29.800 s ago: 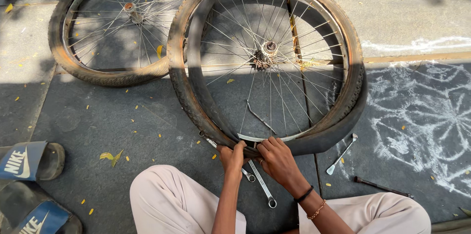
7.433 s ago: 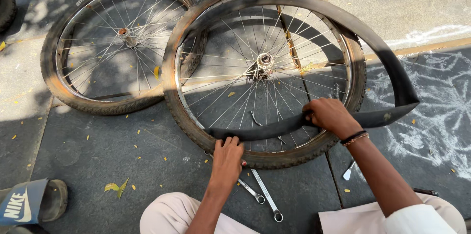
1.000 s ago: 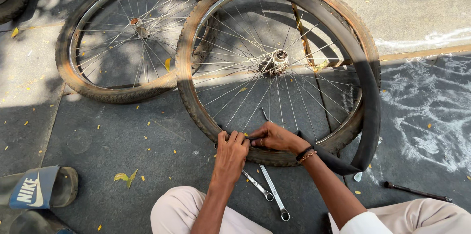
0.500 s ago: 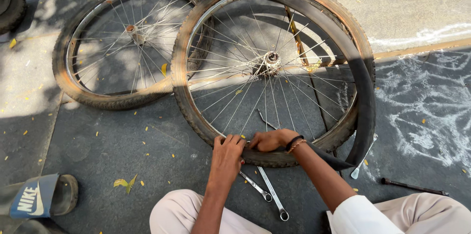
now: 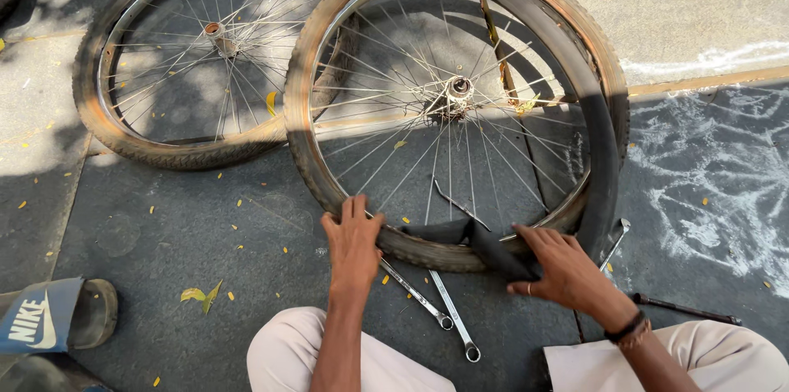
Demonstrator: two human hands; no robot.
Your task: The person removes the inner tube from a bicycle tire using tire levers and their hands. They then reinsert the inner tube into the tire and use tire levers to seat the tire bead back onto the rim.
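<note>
A spoked bicycle wheel with a worn brown tyre [image 5: 329, 47] lies flat on the ground in front of me. A black inner tube [image 5: 604, 137] hangs loose over its right side and runs down to the near rim. My left hand [image 5: 353, 236] presses on the near edge of the tyre, fingers spread flat. My right hand [image 5: 559, 265] lies on the black tube where it folds over the near rim, fingers extended and pushing it down. Silver spanners [image 5: 448, 314] lie on the ground between my hands, partly under the tyre.
A second spoked wheel with tyre [image 5: 177, 59] lies to the left, overlapped by the first. A blue sandal [image 5: 53, 322] sits at the lower left. A tyre lever [image 5: 616, 240] and a thin dark rod [image 5: 682, 308] lie at the right. White chalk pattern [image 5: 723, 186] marks the ground there.
My right hand has slid rightwards along the near rim, away from my left hand, pressing the black tube. The left hand stays on the tyre edge.
</note>
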